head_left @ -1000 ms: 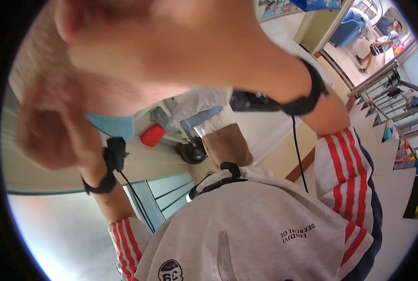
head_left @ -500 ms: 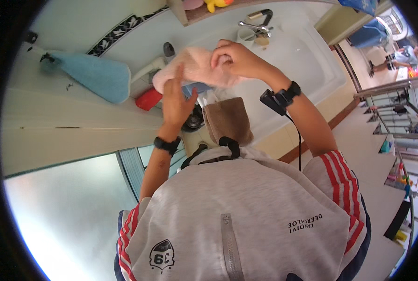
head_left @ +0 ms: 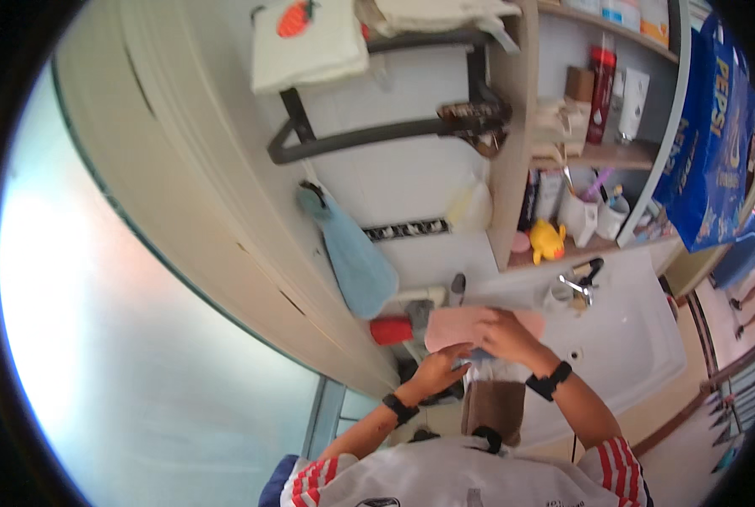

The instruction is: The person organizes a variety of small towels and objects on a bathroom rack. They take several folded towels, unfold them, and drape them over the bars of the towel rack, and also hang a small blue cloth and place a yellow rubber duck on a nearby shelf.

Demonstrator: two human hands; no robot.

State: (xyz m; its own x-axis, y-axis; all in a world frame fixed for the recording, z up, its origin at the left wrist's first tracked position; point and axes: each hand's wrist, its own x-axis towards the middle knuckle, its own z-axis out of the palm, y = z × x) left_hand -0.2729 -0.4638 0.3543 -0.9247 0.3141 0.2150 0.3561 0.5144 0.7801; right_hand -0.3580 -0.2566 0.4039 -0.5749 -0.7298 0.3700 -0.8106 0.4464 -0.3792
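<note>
**Pink cloth held in both hands over the washbasin**

Pink cloth (head_left: 470,325) is spread between the two hands, above the left end of the white washbasin (head_left: 631,338). The left hand (head_left: 438,369) grips its lower edge with closed fingers; the right hand (head_left: 506,335) lies on top of it and pinches it. A red bottle (head_left: 392,329) lies just left of the cloth, and a light blue towel (head_left: 354,258) hangs on the wall above it

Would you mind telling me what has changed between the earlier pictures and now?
The view has swung up to take in the wall shelves and towel rail. Both hands, raised close to the camera a second ago, are now down over the white basin. The left hand and right hand still hold the pink cloth. The blue hanging towel and red container stayed put.
</note>
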